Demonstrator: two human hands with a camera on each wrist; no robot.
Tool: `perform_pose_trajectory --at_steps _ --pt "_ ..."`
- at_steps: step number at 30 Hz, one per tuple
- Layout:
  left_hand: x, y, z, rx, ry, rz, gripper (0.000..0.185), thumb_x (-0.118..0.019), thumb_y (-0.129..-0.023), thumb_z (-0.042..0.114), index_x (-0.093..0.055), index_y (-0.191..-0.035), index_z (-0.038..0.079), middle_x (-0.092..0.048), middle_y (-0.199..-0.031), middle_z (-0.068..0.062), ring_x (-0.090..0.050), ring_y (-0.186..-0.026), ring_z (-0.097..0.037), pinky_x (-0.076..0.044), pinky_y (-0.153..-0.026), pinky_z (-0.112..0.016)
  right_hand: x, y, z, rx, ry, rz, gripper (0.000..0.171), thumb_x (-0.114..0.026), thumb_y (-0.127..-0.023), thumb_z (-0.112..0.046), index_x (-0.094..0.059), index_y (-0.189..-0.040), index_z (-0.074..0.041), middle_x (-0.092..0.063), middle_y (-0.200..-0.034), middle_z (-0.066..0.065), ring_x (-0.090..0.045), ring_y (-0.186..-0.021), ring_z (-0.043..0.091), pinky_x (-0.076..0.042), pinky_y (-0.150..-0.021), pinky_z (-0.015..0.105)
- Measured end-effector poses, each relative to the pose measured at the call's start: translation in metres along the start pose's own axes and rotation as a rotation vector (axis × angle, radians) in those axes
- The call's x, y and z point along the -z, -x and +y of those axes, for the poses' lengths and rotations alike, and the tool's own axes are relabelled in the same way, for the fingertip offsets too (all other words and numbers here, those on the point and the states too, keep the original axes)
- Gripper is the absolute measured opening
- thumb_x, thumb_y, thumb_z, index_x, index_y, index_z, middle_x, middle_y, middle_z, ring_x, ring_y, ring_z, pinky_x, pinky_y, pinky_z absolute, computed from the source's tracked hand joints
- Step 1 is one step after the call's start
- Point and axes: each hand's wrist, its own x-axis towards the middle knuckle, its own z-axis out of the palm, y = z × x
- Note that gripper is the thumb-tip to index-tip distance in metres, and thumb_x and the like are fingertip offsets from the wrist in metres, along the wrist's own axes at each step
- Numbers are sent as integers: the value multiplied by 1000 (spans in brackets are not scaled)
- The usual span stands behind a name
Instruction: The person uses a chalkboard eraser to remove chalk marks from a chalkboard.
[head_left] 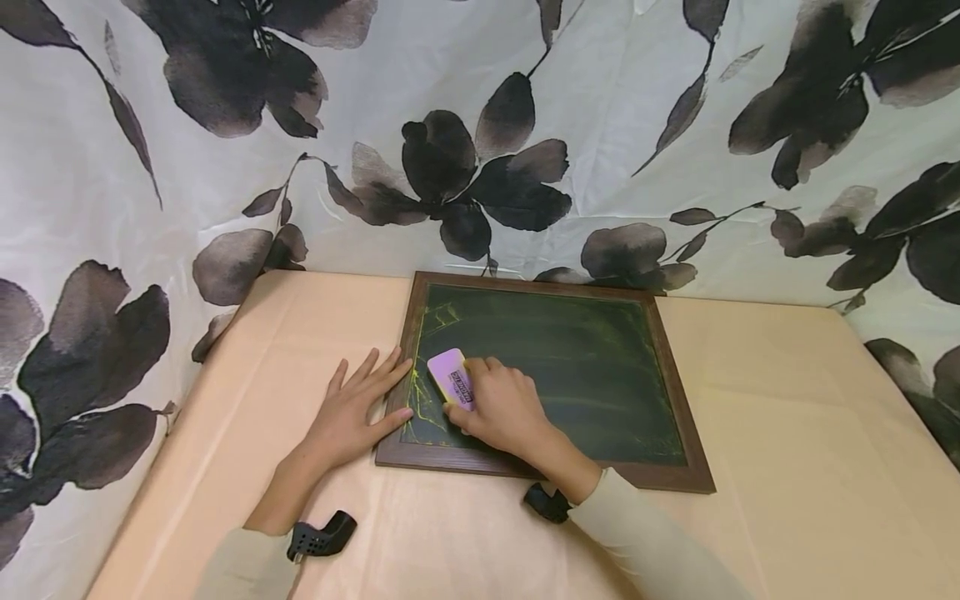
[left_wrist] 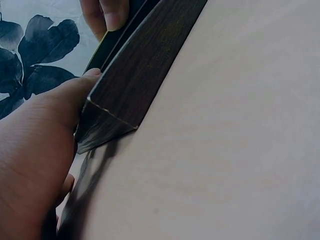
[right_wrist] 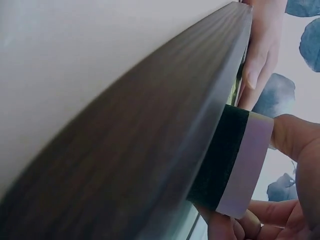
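A dark green chalkboard (head_left: 570, 367) in a brown wooden frame (head_left: 675, 392) lies flat on the peach table, smeared with yellow chalk at its left side. My right hand (head_left: 498, 408) grips a pink eraser (head_left: 450, 377) and presses it on the board's lower left part. The eraser (right_wrist: 240, 160) shows a dark felt underside in the right wrist view. My left hand (head_left: 356, 408) lies flat with straight fingers against the frame's left edge (left_wrist: 130, 85), its thumb at the frame's near corner.
The peach tablecloth (head_left: 787, 433) stretches wide to the right of the board and in front of it. A white curtain with black flowers (head_left: 465, 167) hangs close behind and around the left side. Black wrist-camera mounts (head_left: 322, 537) sit at both forearms.
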Motion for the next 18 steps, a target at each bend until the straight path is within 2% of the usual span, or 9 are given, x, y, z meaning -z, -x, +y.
perform_pose_trajectory --at_steps 7,18 --pt "0 0 1 -8 2 4 67 -54 -92 53 -38 -149 22 -27 -155 -1 -19 -143 -31 -2 -110 -60 0 8 1 -79 -62 -28 62 -74 -76 -47 -61 -126 -11 -57 -85 1 -48 -57 12 -37 -42 27" --pt "1 0 1 5 -4 -10 67 -53 -92 53 -37 -150 22 -27 -155 0 -17 -143 -30 -1 -111 -59 6 25 25 -140 -74 35 63 -75 -75 -48 -62 -125 -12 -56 -80 1 -46 -54 11 -35 -39 26"
